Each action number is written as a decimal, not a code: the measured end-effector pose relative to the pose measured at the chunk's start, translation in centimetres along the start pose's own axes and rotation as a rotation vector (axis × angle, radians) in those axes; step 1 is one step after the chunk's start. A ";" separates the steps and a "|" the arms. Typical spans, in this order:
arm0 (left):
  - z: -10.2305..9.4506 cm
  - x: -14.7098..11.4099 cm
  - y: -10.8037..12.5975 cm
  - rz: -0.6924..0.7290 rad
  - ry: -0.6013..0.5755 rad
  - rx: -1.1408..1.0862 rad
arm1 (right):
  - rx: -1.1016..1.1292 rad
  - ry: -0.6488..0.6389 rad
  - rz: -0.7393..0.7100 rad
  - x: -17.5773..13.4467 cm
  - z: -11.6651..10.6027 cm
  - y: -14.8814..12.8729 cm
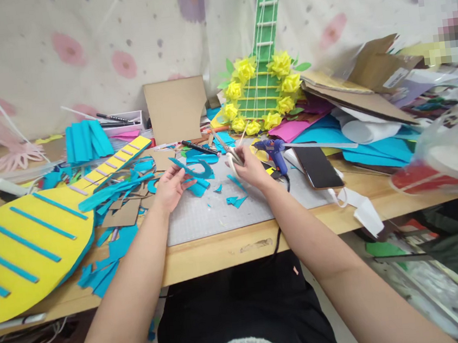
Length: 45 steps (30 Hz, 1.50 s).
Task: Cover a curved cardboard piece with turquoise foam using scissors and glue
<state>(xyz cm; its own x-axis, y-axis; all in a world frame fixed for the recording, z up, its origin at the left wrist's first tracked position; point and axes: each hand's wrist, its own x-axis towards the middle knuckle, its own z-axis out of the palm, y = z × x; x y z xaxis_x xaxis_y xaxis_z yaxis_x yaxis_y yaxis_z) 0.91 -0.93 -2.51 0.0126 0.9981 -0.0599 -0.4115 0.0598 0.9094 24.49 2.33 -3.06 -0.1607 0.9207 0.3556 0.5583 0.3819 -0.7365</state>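
My left hand (170, 188) pinches a curved strip of blue paper (201, 170) above the grey cutting mat (201, 221). In my right hand (251, 168) is a pair of scissors (231, 157) with pale handles, its blades pointing up and away from me. The scissors are apart from the blue strip. Small blue paper scraps (236, 201) lie on the mat between my hands. Just right of my right hand rests a blue-purple hot glue gun (274, 153).
At left lies a yellow guitar-shaped piece (23, 237) with blue strips. A green paper guitar (267, 88) with yellow flowers stands behind. A phone (318, 166), a plastic tub (437, 166) and stacked cardboard (368, 97) are on the right. Cut scraps (122, 212) crowd the left.
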 end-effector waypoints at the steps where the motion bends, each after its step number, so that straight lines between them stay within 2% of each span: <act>1: 0.0 0.0 0.0 0.001 0.000 -0.009 | -0.027 -0.006 -0.025 -0.1 0.1 -0.2; 3: -0.1 0.0 0.1 -0.009 -0.013 -0.025 | -0.081 -0.070 -0.088 -0.3 0.2 -0.8; 6: -0.1 -0.1 0.2 -0.003 -0.039 -0.025 | -0.084 -0.239 -0.169 -0.7 0.4 -1.9; 9: -0.1 -0.3 0.2 0.022 -0.053 0.029 | -0.004 -0.386 -0.152 -1.0 0.3 -2.6; 12: -0.2 -0.3 0.0 0.026 -0.061 0.079 | 0.020 -0.434 -0.111 -1.1 0.1 -2.5; 19: -0.5 0.0 -0.4 0.036 -0.053 0.134 | -0.135 -0.456 -0.107 -0.9 -0.7 -2.2; 31: -0.1 -0.2 -0.5 0.015 -0.049 0.073 | -0.404 -0.362 -0.112 -0.8 -0.6 -2.0; 45: -0.3 0.0 -0.9 0.002 -0.029 0.048 | -0.505 -0.276 -0.174 -0.8 -0.5 -2.0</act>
<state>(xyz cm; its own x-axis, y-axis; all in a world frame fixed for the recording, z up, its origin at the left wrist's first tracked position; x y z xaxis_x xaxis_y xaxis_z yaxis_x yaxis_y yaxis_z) 1.01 -0.97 -3.46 0.0383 0.9982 -0.0469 -0.3678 0.0578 0.9281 23.91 0.81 -1.57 -0.4520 0.8608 0.2339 0.8116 0.5056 -0.2928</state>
